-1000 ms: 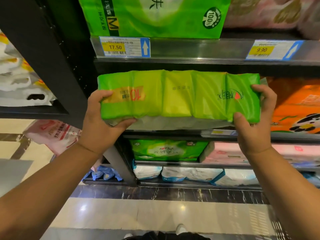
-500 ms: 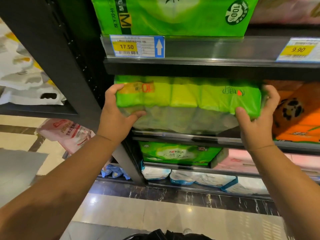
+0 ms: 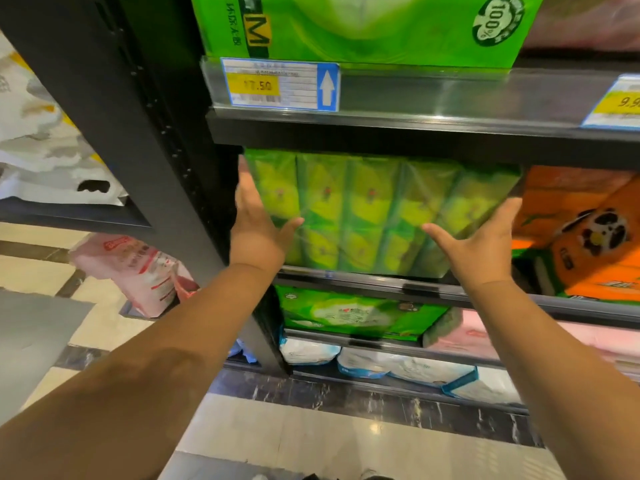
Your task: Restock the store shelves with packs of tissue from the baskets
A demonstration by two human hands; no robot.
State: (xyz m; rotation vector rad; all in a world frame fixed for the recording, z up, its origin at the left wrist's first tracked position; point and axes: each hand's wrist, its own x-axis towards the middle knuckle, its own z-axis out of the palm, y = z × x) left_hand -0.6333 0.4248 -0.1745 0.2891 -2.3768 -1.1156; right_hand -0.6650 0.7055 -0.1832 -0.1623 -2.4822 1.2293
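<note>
At your 12 o'clock, the top pack (image 3: 381,32) shows a big "M" and a round "100%" badge. The tag (image 3: 280,84) below it reads "17.50" beside an up arrow. At 2 o'clock, the edge tag (image 3: 620,102) reads "9.9", cut off.

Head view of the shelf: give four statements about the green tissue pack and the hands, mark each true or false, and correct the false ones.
1. The left hand and the right hand touch opposite ends of the green tissue pack. True.
2. The green tissue pack is above the 17.50 price tag. False: it is in the bay below that tag.
3. An orange pack lies right of the green tissue pack. True.
4. The right hand grips a basket. False: its straight fingers lie against the pack's right end.
</note>
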